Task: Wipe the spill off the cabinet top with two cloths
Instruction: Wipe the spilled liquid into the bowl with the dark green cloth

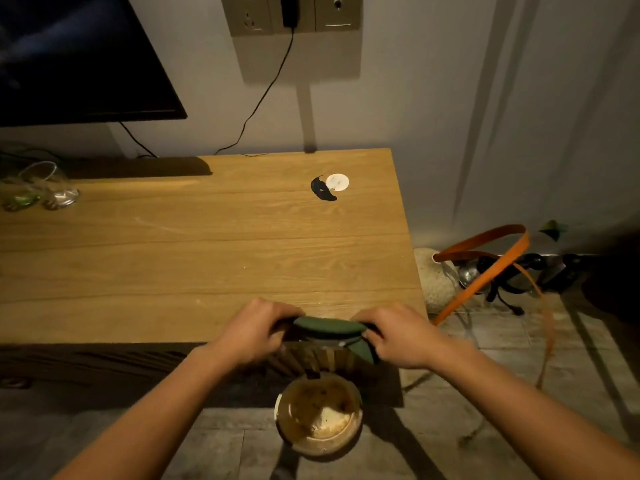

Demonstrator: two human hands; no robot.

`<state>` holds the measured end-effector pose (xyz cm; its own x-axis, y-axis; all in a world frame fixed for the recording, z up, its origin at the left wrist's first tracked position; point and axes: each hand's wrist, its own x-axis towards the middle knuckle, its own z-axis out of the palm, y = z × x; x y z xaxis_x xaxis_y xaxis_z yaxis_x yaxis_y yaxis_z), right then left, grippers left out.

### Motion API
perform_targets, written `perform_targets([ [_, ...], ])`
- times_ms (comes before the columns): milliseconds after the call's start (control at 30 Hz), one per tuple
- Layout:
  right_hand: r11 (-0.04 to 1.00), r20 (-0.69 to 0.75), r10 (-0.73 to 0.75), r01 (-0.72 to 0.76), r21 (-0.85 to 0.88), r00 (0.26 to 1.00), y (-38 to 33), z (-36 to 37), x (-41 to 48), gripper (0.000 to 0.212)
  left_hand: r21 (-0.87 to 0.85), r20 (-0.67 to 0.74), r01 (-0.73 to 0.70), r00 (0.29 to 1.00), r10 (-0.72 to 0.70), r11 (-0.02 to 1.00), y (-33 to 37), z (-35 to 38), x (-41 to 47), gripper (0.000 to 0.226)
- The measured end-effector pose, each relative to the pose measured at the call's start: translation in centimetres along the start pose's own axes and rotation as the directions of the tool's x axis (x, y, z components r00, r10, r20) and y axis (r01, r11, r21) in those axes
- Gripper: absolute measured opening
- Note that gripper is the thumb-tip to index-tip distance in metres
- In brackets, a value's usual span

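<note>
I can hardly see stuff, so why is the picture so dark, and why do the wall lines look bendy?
Head view: the room is dim, with warm light on the cabinet top and long dark shadows on the wall and floor; the wide lens curves the edges; the hands holding the green cloth look slightly soft.

Head cam, fwd-down, close over cabinet top

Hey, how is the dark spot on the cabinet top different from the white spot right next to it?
The dark spot is near black and long, shaped like a leaf or smear; the white spot is pale and round. The dark spot lies left of and a little nearer the person than the white spot. They touch or nearly touch, and both sit toward the back right of the cabinet top, far from both hands.
</note>
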<state>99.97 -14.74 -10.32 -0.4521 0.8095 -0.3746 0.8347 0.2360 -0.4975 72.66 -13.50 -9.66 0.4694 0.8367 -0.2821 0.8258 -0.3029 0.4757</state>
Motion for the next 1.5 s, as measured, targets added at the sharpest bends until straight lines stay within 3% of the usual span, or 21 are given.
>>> perform_targets([
  [167, 0.996, -0.178, 0.066, -0.076, -0.05, 0.982, 4.4, -8.2, 3.5, 0.029, 0.02, -0.213, 0.021, 0.977, -0.016, 1.0, 2.8, -3.0, 8.4, 0.053],
  [300, 0.98, -0.385, 0.115, -0.167, -0.106, 0.916, 7.4, -9.2, 6.4, 0.036, 0.069, -0.29, 0.028, 0.957, -0.007, 0.997, 3.8, -2.5, 13.7, 0.058],
  [433, 0.966, -0.321, 0.191, -0.236, -0.107, 0.927, 7.7, -4.4, 5.9, 0.039, 0.124, -0.2, 0.027, 0.98, -0.002, 0.992, 2.6, 1.4, 13.7, 0.051],
  [533, 0.97, -0.402, 0.182, -0.23, -0.076, 0.897, 6.0, -0.7, 3.2, 0.04, 0.008, -0.289, -0.023, 0.957, 0.024, 1.0, 1.4, 4.6, 9.7, 0.047],
  [633, 0.98, -0.381, 0.13, -0.178, -0.093, 0.915, 3.2, 2.5, 0.3, 0.041, -0.096, -0.342, -0.093, 0.938, 0.055, 0.991, 1.2, 7.3, 4.2, 0.055],
  [800, 0.992, -0.3, 0.097, -0.118, -0.051, 0.949, -0.7, 6.2, -1.7, 0.049, -0.118, -0.378, -0.02, 0.926, -0.026, 0.993, 0.6, 9.0, -2.4, 0.07],
  [933, 0.997, -0.252, 0.056, -0.065, -0.03, 0.966, -3.3, 8.1, -1.5, 0.047, -0.16, -0.411, 0.034, 0.906, -0.098, 0.987, 0.6, 9.0, -5.9, 0.056],
  [1033, 0.999, -0.065, 0.045, -0.043, 0.02, 0.997, -5.2, 9.3, -0.7, 0.041, -0.238, -0.31, 0.162, 0.922, -0.233, 0.958, 0.3, 7.8, -7.9, 0.038],
  [1133, 0.999, 0.099, 0.038, -0.039, 0.007, 0.994, -6.5, 9.4, 0.8, 0.039, -0.205, -0.035, 0.342, 0.934, -0.356, 0.917, -1.7, 6.1, -9.1, 0.035],
  [1200, 0.998, 0.187, 0.029, -0.04, 0.057, 0.982, -7.0, 8.3, 2.2, 0.034, -0.206, 0.163, 0.389, 0.919, -0.36, 0.898, -3.3, 4.4, -9.5, 0.034],
  [1267, 0.994, 0.263, -0.01, -0.02, 0.112, 0.965, -7.7, 6.4, 3.8, 0.029, -0.244, 0.264, 0.371, 0.915, -0.306, 0.896, -5.1, 2.2, -9.5, 0.035],
  [1367, 0.993, 0.252, -0.067, 0.039, 0.114, 0.965, -9.4, 2.7, 7.0, 0.027, -0.287, 0.267, 0.354, 0.922, -0.281, 0.89, -7.5, -2.2, -8.5, 0.032],
  [1500, 0.992, 0.124, -0.086, 0.074, 0.098, 0.989, -11.7, -2.3, 12.7, 0.023, -0.293, 0.084, 0.299, 0.954, -0.287, 0.908, -11.2, -8.4, -5.3, 0.032],
])
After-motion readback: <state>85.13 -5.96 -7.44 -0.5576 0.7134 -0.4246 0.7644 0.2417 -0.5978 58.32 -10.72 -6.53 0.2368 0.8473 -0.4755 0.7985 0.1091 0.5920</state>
